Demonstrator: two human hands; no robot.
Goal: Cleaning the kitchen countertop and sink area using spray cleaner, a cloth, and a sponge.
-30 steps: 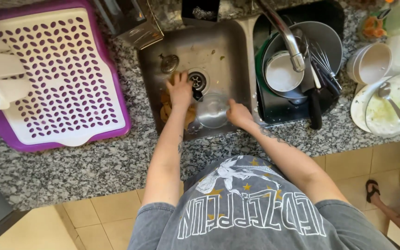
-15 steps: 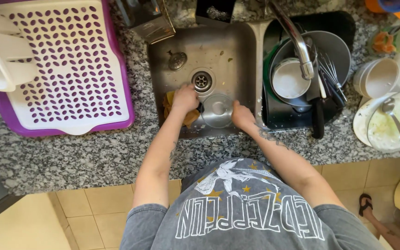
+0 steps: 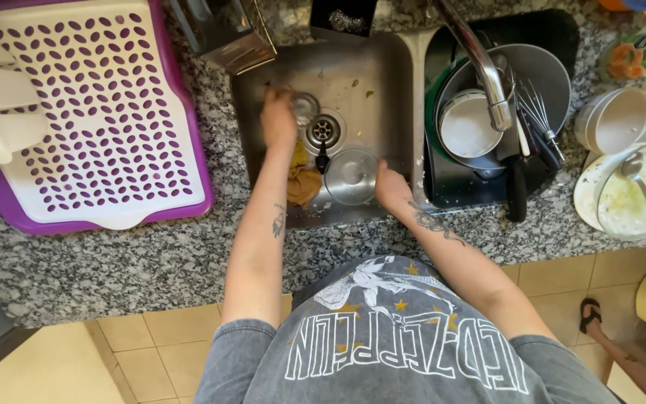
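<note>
My left hand (image 3: 278, 123) is at the far left of the sink (image 3: 383, 67), fingers curled on a small metal stopper (image 3: 304, 107). My right hand (image 3: 390, 187) grips the round lid (image 3: 351, 176) just near the drain (image 3: 323, 131).

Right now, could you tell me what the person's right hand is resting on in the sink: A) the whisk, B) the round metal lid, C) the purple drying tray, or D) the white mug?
B: the right hand rests at the edge of the round metal lid lying in the sink, beside the drain.
</note>
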